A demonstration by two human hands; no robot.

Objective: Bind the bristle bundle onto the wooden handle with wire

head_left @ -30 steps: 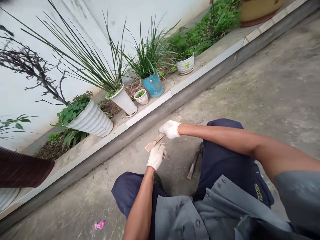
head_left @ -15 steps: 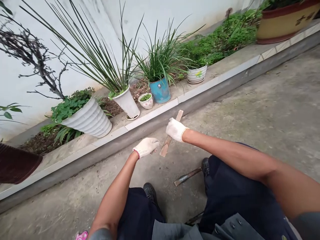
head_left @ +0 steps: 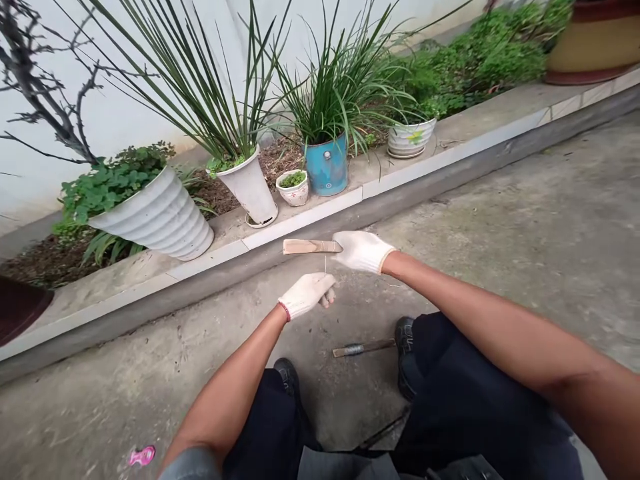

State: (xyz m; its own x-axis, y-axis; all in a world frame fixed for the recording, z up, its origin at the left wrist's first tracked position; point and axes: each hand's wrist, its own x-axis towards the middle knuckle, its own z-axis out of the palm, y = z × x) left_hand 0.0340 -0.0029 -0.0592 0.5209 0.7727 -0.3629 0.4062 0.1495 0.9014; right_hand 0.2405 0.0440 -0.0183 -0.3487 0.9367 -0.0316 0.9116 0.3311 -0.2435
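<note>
Both my hands wear white cotton gloves. My right hand (head_left: 363, 251) is closed on one end of a flat wooden strip (head_left: 307, 247), which lies level and sticks out to the left. Just below it, my left hand (head_left: 306, 294) has its fingers pinched together; a thin thread seems to run up from them to the strip. On the concrete between my black shoes lies a metal tool (head_left: 361, 348) with a wrapped handle.
A tiled curb (head_left: 300, 227) runs across in front of me. On it stand a ribbed white pot (head_left: 155, 217), a tall white pot (head_left: 250, 188), a small bowl pot (head_left: 294, 188), a blue pot (head_left: 327, 165) and a patterned pot (head_left: 410, 139). A pink scrap (head_left: 143, 456) lies at lower left.
My right hand has swung the strip from a steep slant to level, pointing left. My left hand has shifted slightly right, under the strip. The view has tilted and moved a little.
</note>
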